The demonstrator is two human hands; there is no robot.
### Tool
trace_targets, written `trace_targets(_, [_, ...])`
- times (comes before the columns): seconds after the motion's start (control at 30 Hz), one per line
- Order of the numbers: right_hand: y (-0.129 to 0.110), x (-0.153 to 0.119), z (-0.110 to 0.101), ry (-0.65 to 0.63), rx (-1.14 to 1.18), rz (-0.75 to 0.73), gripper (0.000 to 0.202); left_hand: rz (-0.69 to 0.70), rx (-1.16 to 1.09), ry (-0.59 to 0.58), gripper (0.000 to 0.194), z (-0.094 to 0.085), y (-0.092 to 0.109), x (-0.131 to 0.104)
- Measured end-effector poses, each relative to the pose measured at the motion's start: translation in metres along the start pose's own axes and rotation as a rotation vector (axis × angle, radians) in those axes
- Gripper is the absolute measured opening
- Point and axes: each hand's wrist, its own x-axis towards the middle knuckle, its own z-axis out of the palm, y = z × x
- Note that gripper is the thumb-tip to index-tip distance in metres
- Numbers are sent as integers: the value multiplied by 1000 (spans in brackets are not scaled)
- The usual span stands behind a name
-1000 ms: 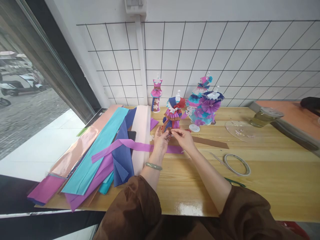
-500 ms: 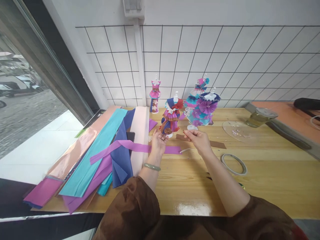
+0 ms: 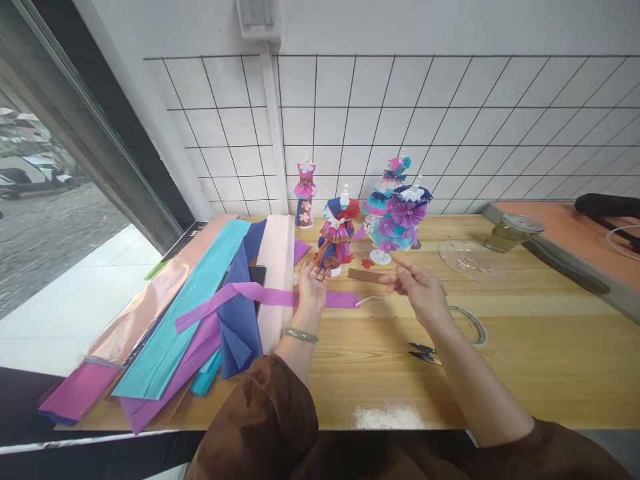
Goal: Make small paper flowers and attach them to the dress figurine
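L hand at small dress form's skirt; R hand near brown strip

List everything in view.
Mini mannequins: four, multicoloured, back
Crepe sheets: several, multicoloured, left
Paper strips: two, purple, brown, centre
Paper flower: one, red, centre
Phone: one, black, left
Snips: one, dark, front
Tape roll: one, whitish, right
Plate: one, clear, right
Lidded cup: one, clear, right
Table: one, wooden, beneath
Wall: one, white, back
Window: one, clear, left
Bangle: one, green, left wrist
Left hand: one, by front mannequin
Right hand: one, over brown strip
Sleeves: two, brown, front
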Motion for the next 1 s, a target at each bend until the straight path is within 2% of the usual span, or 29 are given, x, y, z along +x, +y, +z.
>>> trace_targets(0.13, [-41,16,13,-3,-53,-247,45,50,78,2,27,0,-1,0])
trace_targets(0.33, [-99,62,45,3,-341,-582,39,157,224,29,43,1,-5,-4])
trace_targets(0.43, [-116,80,58,-84,-455,-678,36,165,242,46,43,1,-4,-5])
trace_targets(0.53, [-126,89,65,-186,-554,-718,30,144,246,50,43,1,-2,-5])
trace_targets(0.63, [-130,93,69,-219,-624,-729,30,140,235,47,42,1,-2,-5])
trace_targets(1.0, [-131,118,76,-101,-689,-815,26,109,203,37,45,4,-3,-6])
